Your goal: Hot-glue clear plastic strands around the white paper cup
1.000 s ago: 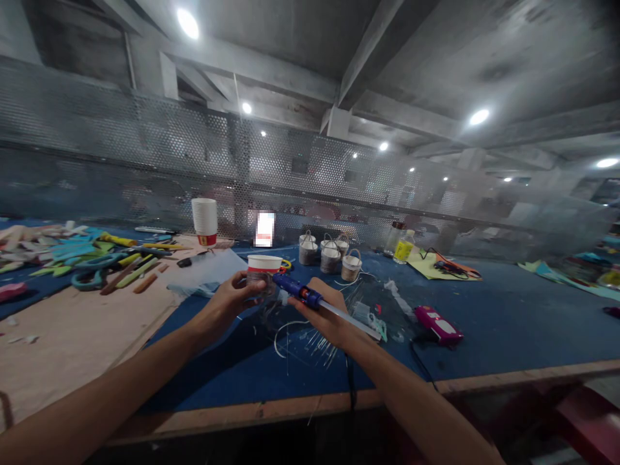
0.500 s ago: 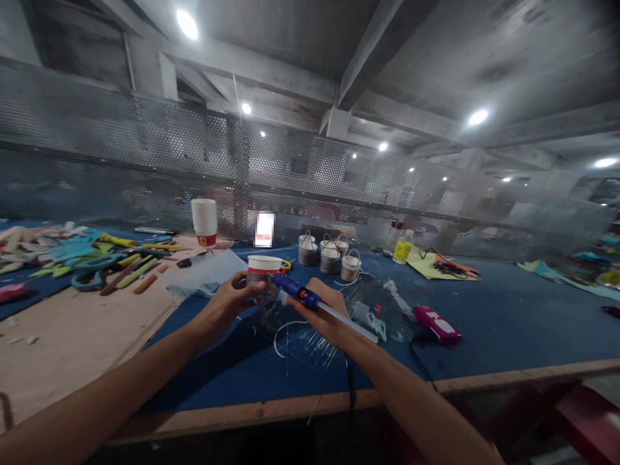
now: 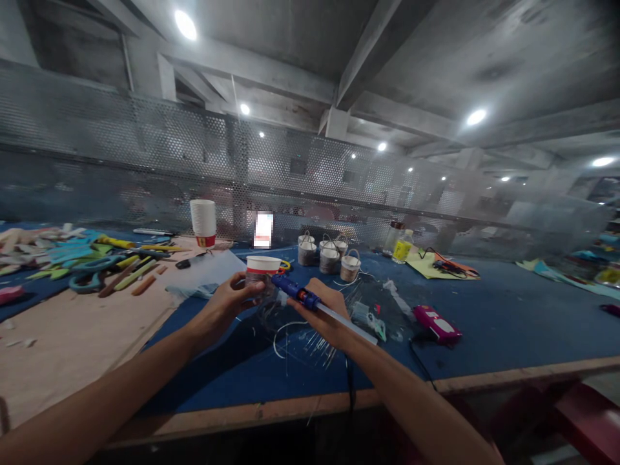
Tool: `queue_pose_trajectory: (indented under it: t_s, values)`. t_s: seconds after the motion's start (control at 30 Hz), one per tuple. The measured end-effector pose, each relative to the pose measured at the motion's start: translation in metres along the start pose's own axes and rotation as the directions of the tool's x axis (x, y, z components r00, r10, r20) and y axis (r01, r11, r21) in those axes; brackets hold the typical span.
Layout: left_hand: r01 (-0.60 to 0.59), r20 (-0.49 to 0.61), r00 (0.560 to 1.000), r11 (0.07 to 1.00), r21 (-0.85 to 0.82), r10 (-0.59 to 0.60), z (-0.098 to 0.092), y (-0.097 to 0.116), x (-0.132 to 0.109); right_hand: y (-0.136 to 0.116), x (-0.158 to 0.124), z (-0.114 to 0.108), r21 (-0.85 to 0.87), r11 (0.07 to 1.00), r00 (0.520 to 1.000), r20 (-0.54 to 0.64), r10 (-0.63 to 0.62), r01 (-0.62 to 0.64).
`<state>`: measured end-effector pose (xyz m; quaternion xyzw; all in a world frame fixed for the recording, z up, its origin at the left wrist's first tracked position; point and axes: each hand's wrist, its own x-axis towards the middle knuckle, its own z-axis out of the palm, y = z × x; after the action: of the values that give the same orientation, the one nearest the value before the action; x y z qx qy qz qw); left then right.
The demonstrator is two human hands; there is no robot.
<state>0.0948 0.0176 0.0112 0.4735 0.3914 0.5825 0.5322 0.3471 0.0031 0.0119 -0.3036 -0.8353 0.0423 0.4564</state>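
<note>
My left hand [image 3: 233, 296] is closed round a paper cup [image 3: 263, 265] with a white top and a red band. The cup's lower part looks brownish and is partly covered by my fingers. In my right hand [image 3: 325, 309] is a blue glue gun [image 3: 296, 290], its nozzle end close against the cup's right side. A long translucent glue stick [image 3: 346, 320] sticks out of the gun's back toward my forearm. Just beyond my right hand stand several small cups with string handles and wrapped lower parts, one of them a little basket cup [image 3: 349, 266].
A stack of paper cups [image 3: 203, 221] stands at the back left. Scissors [image 3: 92, 274], markers and cut scraps lie on the left. To the right are a magenta device [image 3: 436, 324] with a cord, a yellow-labelled bottle [image 3: 402, 247] and yellow paper [image 3: 421, 266]. A perforated screen [image 3: 281, 171] runs behind.
Almost nothing differs. The whole view has shifted very slightly, while both hands, the cup and the glue gun keep the same positions relative to each other.
</note>
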Motion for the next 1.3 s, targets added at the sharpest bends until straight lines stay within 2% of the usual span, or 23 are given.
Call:
queue_pose_trajectory:
  t_s: [0.23,0.73,1.3]
  values:
    - [0.005,0.039,0.999,1.000,-0.005,-0.005,-0.0024,0.0000,-0.0007,0.0027,-0.0013,0.0019,-0.010,1.000,1.000,-0.013,0.006,-0.006]
    - [0.006,0.034,0.999,1.000,0.003,-0.006,-0.0010,0.0024,-0.0015,0.0029,-0.0013,0.0018,-0.007,0.999,0.999,-0.024,0.048,-0.048]
    - [0.029,0.032,0.999,0.999,-0.037,-0.028,-0.0075,-0.0038,0.0067,0.0030,-0.0014,0.0007,-0.009,0.995,0.995,-0.024,0.096,-0.096]
